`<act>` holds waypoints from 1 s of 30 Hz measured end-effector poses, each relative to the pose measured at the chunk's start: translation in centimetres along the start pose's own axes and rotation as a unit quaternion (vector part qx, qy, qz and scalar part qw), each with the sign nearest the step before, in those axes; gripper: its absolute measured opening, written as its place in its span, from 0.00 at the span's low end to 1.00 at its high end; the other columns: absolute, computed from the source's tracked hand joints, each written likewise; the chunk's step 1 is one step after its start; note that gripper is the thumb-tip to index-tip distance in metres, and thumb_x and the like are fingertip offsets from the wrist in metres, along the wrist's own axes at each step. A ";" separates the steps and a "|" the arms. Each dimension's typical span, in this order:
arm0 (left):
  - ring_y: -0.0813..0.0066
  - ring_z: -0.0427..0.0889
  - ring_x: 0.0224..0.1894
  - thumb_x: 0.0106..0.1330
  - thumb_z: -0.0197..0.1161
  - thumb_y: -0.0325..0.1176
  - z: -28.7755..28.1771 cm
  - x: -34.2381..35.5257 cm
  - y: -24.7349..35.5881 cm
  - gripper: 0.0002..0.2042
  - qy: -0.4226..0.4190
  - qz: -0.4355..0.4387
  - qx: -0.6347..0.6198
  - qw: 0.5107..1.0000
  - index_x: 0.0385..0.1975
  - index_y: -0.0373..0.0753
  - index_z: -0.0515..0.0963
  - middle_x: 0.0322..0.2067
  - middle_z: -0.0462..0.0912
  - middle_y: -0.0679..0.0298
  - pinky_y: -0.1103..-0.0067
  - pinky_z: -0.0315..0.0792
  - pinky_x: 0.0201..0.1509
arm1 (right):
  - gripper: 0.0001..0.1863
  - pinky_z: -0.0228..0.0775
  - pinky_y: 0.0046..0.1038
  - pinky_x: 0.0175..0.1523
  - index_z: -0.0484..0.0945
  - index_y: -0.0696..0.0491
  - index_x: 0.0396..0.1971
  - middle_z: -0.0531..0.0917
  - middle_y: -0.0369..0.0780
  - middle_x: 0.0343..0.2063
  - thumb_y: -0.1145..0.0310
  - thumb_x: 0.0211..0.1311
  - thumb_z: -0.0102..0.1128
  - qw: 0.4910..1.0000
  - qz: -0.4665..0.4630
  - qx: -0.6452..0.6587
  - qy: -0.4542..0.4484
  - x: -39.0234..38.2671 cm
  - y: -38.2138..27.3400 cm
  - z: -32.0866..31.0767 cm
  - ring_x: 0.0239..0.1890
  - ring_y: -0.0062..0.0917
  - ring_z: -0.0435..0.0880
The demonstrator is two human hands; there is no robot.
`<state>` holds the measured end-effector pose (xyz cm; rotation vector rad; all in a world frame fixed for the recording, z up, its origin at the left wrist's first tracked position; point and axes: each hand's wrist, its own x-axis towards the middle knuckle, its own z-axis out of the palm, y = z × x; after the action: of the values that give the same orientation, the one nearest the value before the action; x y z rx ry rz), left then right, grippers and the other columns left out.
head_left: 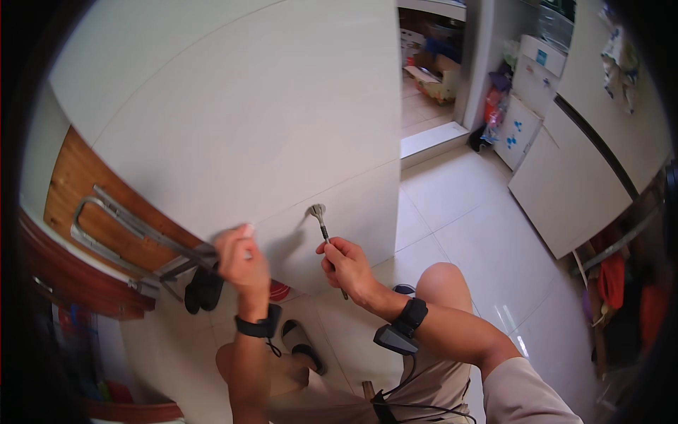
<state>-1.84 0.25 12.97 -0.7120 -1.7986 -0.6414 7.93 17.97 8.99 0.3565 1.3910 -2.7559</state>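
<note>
My right hand [347,267] is closed round the thin handle of a metal tool with a rounded, flat head [318,210] and a dark ring below it; I cannot tell its exact kind. The head is up at the large white wall panel [268,113], touching it or close to it, and the handle's end pokes out below my fingers. To the left, my left hand [242,261] is raised near the panel's lower part, blurred, with its fingers curled in. A pale spot shows at its fingertips, too smeared to name.
Metal rails [134,233] run along a wooden board at the left, with dark shoes [203,288] below. A tall white cabinet [565,177] stands at the right. Beyond a raised door sill [434,139] lies an open carton [436,78]. A cable [431,406] crosses my lap.
</note>
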 end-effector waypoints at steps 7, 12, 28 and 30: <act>0.59 0.83 0.37 0.52 0.69 0.11 -1.1 -2.5 0.4 0.13 0.007 -0.107 -0.081 0.991 0.20 0.34 0.72 0.35 0.85 0.59 0.72 0.78 0.38 | 0.13 0.53 0.21 0.20 0.76 0.55 0.44 0.70 0.30 0.18 0.63 0.79 0.45 0.986 -0.049 -0.157 0.009 1.2 3.1 1.7 0.17 0.13 0.63; 0.66 0.85 0.37 0.58 0.68 0.13 -2.8 -2.3 -1.8 0.14 0.048 -0.184 -0.076 0.979 0.21 0.33 0.69 0.36 0.85 0.56 0.76 0.79 0.44 | 0.13 0.54 0.19 0.21 0.77 0.55 0.44 0.70 0.29 0.17 0.62 0.79 0.47 0.959 -0.211 -0.187 -0.023 2.3 0.6 3.9 0.17 0.12 0.64; 0.63 0.83 0.39 0.56 0.69 0.12 -1.8 -2.9 -0.3 0.14 0.019 -0.171 -0.142 0.975 0.22 0.35 0.70 0.37 0.85 0.59 0.73 0.79 0.39 | 0.15 0.50 0.22 0.19 0.74 0.56 0.41 0.69 0.33 0.18 0.60 0.81 0.45 0.991 -0.031 -0.053 0.119 1.6 4.3 2.3 0.14 0.16 0.60; 0.61 0.83 0.39 0.56 0.70 0.13 -1.7 -3.4 -0.5 0.14 0.021 -0.177 -0.140 0.974 0.22 0.35 0.70 0.37 0.85 0.58 0.73 0.79 0.38 | 0.15 0.51 0.22 0.19 0.74 0.56 0.42 0.69 0.33 0.18 0.60 0.81 0.45 0.991 -0.053 -0.044 0.118 1.9 3.9 2.2 0.14 0.16 0.61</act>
<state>-0.23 -1.86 10.17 -0.5578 -1.8312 -1.1580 6.21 14.02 6.71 0.6398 1.6215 -2.7990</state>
